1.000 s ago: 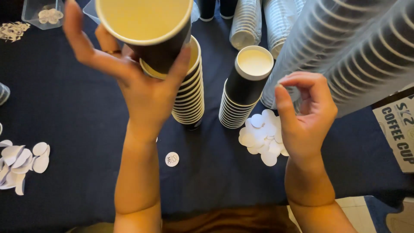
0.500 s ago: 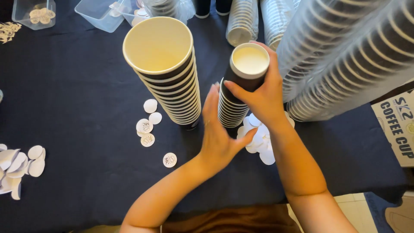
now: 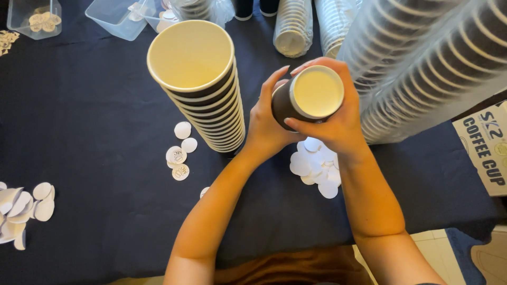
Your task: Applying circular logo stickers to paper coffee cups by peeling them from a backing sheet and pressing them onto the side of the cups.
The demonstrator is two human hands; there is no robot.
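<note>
Both hands wrap around the top of a short stack of black paper cups (image 3: pixel 311 95) with a cream inside, held at mid-table. My left hand (image 3: pixel 266 124) presses the stack's left side with its fingers upright. My right hand (image 3: pixel 338 124) curls around the right side and the front. The lower part of this stack is hidden behind my hands. To the left stands a taller stack of the same cups (image 3: pixel 198 84), untouched. White round paper discs (image 3: pixel 317 163) lie in a pile under my wrists.
More discs (image 3: pixel 179 155) lie near the tall stack and at the left edge (image 3: pixel 24 208). Clear plastic tubs (image 3: pixel 113 18) sit at the back left. Long sleeves of stacked cups (image 3: pixel 422 68) lean across the right. A printed box (image 3: pixel 483 150) is at the right edge.
My left hand set its cup on the tall stack and moved right. Both hands now grip the shorter stack, which appears raised toward the camera.
</note>
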